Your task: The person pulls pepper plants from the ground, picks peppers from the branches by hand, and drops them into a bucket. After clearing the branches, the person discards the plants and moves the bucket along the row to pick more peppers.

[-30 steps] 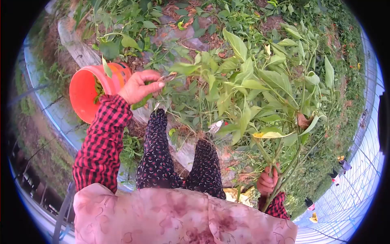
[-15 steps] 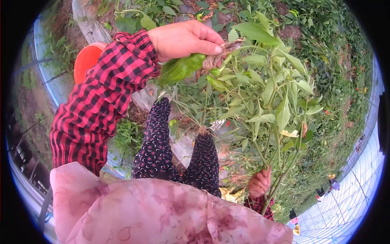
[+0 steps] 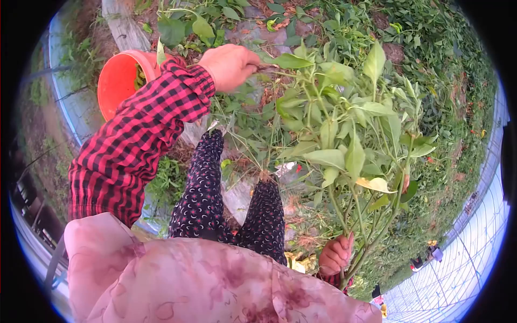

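My left hand (image 3: 229,67) is up near the top, its fingers pinched on a thin branch tip (image 3: 266,66) that runs into the leafy plant (image 3: 350,118). Low on the right, my right hand (image 3: 335,254) is closed around the lower stems (image 3: 358,253) of this same plant. Long green leaves fill the space between the two hands. A yellowed leaf (image 3: 375,185) hangs among them. No green pepper shows in my left hand, though its palm side is hidden.
An orange-red bucket (image 3: 114,86) with something yellow-green inside lies left of my sleeve. My legs (image 3: 202,188) are below, beside grey boards or sheeting (image 3: 125,27). Low plants cover the ground on the right. Distant people (image 3: 434,252) are near the white netting (image 3: 458,269).
My left hand has moved left, and the green pepper seen by it is out of sight. The plant's top has shifted left. My right hand has moved slightly left and down, with the stems.
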`<act>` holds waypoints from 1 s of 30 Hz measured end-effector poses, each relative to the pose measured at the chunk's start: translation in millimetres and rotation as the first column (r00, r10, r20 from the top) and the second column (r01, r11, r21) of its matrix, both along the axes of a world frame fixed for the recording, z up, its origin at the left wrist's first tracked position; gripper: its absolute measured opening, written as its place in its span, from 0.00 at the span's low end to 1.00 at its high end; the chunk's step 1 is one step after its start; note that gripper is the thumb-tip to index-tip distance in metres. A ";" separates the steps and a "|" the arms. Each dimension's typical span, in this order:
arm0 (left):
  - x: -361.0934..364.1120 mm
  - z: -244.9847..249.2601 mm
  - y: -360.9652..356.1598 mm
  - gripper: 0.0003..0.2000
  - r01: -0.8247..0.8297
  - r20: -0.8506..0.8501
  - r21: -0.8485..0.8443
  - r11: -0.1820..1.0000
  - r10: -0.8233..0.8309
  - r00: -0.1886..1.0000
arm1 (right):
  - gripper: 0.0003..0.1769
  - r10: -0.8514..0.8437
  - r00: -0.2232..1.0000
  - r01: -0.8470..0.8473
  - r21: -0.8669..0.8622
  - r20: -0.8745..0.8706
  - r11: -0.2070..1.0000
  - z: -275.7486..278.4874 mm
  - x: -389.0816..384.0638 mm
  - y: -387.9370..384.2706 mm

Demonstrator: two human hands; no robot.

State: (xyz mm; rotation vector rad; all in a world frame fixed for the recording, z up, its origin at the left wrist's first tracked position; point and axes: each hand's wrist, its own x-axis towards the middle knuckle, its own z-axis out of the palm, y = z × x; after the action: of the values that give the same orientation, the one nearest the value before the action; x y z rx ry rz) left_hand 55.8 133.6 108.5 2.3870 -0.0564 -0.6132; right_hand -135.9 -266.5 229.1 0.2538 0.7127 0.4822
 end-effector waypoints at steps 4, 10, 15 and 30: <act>6.4 -24.6 4.7 0.10 -0.058 0.083 0.278 0.959 0.036 0.996 | 0.25 0.128 0.990 -0.134 -0.117 -0.054 0.984 11.2 -7.6 8.0; 18.9 -45.9 0.2 0.10 -0.158 0.020 0.487 0.859 0.170 0.985 | 0.23 0.328 0.943 -0.333 -0.085 -0.064 0.939 13.4 -15.2 20.2; 36.6 -77.6 92.7 0.11 -0.401 0.100 0.521 0.753 0.413 0.905 | 0.22 0.356 0.931 -0.365 -0.185 -0.082 0.912 36.3 -13.2 11.0; -127.0 -80.6 -64.6 0.11 -0.394 -0.657 -0.499 0.771 -0.041 0.752 | 0.20 0.415 0.908 -0.359 -0.410 0.053 0.838 35.7 8.2 -29.5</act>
State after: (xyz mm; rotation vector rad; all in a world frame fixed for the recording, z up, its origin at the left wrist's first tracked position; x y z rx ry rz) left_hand -71.2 69.0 27.9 1.4240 0.2511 -1.0907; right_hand -127.6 -296.0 264.8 -0.3118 0.7080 0.7232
